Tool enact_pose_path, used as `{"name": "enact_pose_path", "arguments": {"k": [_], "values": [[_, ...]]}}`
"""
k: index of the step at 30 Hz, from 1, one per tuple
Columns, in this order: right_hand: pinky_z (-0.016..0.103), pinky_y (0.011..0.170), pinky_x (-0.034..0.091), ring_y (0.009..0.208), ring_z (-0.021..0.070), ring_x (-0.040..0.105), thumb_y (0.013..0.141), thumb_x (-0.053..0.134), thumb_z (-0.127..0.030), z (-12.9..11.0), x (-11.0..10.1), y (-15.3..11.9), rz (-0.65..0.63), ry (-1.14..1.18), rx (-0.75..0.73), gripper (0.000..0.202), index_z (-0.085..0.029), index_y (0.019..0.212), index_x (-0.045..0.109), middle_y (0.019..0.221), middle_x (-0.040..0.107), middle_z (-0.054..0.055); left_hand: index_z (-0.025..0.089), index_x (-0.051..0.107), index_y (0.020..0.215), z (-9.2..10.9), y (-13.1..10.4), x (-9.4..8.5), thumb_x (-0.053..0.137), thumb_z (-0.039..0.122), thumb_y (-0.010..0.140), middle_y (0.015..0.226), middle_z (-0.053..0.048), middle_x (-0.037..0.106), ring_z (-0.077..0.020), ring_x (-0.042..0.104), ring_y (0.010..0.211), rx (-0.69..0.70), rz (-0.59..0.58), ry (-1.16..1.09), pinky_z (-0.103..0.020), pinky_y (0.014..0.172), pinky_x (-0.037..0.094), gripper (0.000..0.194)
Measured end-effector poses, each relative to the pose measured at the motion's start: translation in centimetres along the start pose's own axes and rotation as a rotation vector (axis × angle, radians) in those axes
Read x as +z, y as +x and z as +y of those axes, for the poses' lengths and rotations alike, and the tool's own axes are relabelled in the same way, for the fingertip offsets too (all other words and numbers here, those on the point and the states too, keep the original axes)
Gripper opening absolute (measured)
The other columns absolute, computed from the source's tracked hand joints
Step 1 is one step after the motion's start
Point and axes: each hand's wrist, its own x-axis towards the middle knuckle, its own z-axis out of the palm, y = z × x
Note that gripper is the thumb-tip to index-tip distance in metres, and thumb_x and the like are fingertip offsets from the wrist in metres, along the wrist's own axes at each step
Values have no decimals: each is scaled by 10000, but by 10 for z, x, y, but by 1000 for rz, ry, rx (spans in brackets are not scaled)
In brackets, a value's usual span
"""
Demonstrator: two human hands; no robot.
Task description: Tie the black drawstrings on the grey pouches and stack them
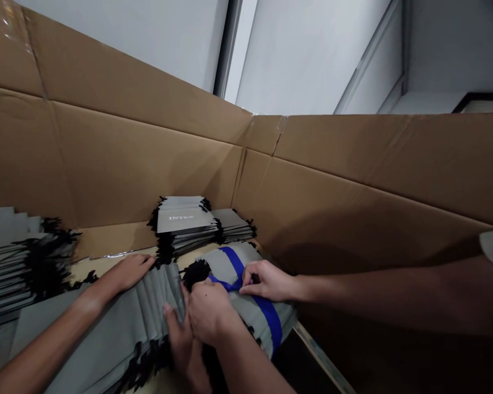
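My right hand [267, 280] reaches in from the right and pinches a blue strap [271, 320] where it crosses on top of a bundle of grey fabric bags [252, 312]. The strap wraps around that bundle. My left hand [210, 306] comes up from the bottom, its fingers closed around the strap's other end beside a black clump of cords [197, 272]. Just left of it, another person's hand [181, 334] holds the edge of a second row of grey bags [119, 314]. That person's other hand [135, 270] lies on top of the row.
Tall cardboard walls [148, 158] of a large box meet in a corner behind. A stack of grey bags marked INTEX [184, 219] stands near it, with another stack [232, 225] alongside. More bags with black cords [8, 273] are piled at the left.
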Motion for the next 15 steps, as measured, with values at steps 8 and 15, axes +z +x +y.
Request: {"name": "enact_pose_path", "arguments": {"k": [8,15], "values": [[264,710,398,769,157,575,896,868,-246,-21,-2,3,-37,-90,171,297,-199,761,607,833,662,0,172,784,1161,3,0,-1,705,380,1091,1308,-74,786,-311,732,1265,7,3,8,-517,1128,581,233],[259,695,381,767,152,563,916,814,-200,-21,3,-5,-41,-104,216,297,-208,771,555,829,642,-5,154,754,1237,-1,0,-1,741,389,1068,1323,-96,768,-306,739,1234,12,31,-22,-542,1077,609,290]]}}
